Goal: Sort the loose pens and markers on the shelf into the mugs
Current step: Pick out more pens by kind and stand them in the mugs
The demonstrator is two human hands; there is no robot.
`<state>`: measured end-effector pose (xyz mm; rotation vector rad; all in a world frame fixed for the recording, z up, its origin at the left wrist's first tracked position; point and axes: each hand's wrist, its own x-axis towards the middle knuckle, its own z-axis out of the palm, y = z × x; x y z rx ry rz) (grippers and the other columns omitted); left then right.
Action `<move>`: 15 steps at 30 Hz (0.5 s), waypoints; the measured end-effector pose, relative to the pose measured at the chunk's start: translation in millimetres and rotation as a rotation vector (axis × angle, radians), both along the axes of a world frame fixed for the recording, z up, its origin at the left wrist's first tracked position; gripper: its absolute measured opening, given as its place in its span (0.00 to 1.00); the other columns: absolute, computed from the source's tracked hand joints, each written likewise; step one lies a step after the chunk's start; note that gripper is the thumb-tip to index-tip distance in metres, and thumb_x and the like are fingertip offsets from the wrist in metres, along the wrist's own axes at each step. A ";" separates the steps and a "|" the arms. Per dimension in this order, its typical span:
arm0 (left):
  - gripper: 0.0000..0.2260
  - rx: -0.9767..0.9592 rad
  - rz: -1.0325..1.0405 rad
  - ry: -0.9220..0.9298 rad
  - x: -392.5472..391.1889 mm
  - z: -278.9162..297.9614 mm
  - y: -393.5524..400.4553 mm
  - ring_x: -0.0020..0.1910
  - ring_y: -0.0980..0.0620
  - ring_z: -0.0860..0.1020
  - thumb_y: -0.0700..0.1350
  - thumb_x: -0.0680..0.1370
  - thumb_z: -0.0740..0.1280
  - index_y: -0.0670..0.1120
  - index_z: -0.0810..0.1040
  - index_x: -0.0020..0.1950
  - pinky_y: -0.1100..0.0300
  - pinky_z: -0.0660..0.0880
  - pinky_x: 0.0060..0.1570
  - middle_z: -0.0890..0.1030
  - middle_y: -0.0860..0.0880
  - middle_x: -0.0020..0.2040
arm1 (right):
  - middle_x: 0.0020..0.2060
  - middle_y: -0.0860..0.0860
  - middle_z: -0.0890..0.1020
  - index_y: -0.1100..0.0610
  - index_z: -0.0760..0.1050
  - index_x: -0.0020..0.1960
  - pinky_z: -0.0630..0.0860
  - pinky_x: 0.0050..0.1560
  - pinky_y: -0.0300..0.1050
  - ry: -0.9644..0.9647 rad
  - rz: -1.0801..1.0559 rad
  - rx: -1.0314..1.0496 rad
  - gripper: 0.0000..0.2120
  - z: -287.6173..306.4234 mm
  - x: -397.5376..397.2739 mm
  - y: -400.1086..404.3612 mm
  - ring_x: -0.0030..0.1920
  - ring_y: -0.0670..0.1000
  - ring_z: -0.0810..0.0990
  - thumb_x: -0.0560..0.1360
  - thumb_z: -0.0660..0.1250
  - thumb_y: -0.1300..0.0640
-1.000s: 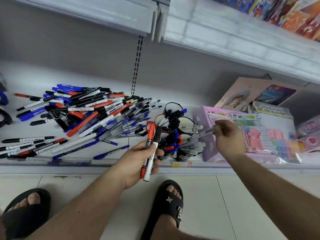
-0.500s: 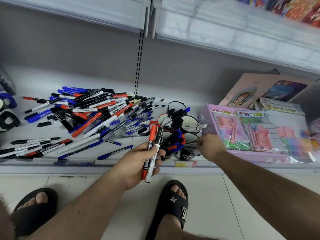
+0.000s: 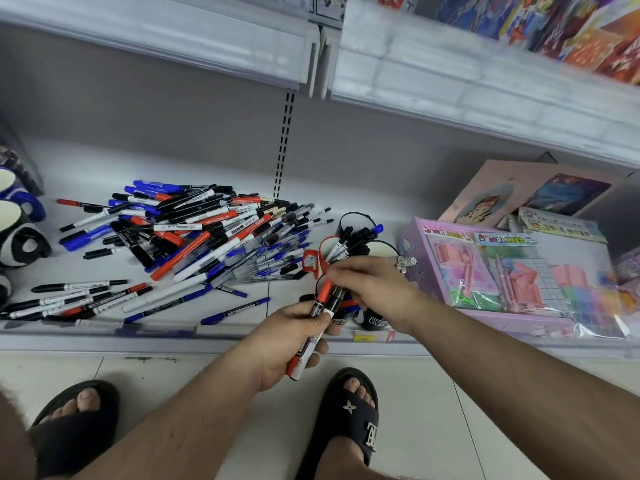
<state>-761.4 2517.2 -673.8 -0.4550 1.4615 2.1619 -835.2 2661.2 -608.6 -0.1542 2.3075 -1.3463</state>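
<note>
A big heap of loose pens and markers in black, blue, red and white lies on the white shelf. Right of it stand black mugs stuffed with markers, one with a red handle. My left hand grips two markers upright in front of the shelf edge, a red-capped marker and a black-capped marker. My right hand reaches across over the mugs. Its fingertips pinch the top end of the red-capped marker.
More mugs, blue and black-and-white, sit at the shelf's far left. A pink toy box in plastic wrap and flat picture boards fill the right side. An upper shelf overhangs. My sandalled feet stand on the tiled floor below.
My right hand carried a grey pen from the pink box down to the mugs, let it go, and moved left onto the markers in my left hand.
</note>
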 end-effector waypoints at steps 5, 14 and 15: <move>0.06 -0.106 -0.052 0.018 1.2 -1.7 -2.8 0.32 0.53 0.74 0.41 0.81 0.65 0.47 0.81 0.49 0.61 0.71 0.32 0.82 0.48 0.40 | 0.33 0.43 0.83 0.53 0.82 0.46 0.76 0.42 0.36 0.070 0.043 0.059 0.04 -3.2 1.5 -2.2 0.35 0.40 0.78 0.78 0.69 0.59; 0.09 -0.025 0.372 -0.084 -13.9 -8.0 -35.3 0.33 0.51 0.71 0.44 0.84 0.61 0.47 0.80 0.59 0.57 0.71 0.33 0.76 0.47 0.40 | 0.38 0.47 0.85 0.57 0.83 0.51 0.79 0.43 0.44 0.289 -0.406 0.095 0.06 -18.2 -43.7 41.6 0.36 0.46 0.81 0.77 0.70 0.62; 0.09 0.007 0.391 -0.084 -13.9 -6.6 -34.6 0.34 0.51 0.72 0.43 0.83 0.61 0.46 0.80 0.59 0.55 0.73 0.35 0.76 0.47 0.41 | 0.39 0.46 0.84 0.56 0.83 0.52 0.80 0.47 0.43 0.307 -0.373 0.181 0.06 -30.5 -42.4 39.4 0.39 0.45 0.82 0.76 0.70 0.62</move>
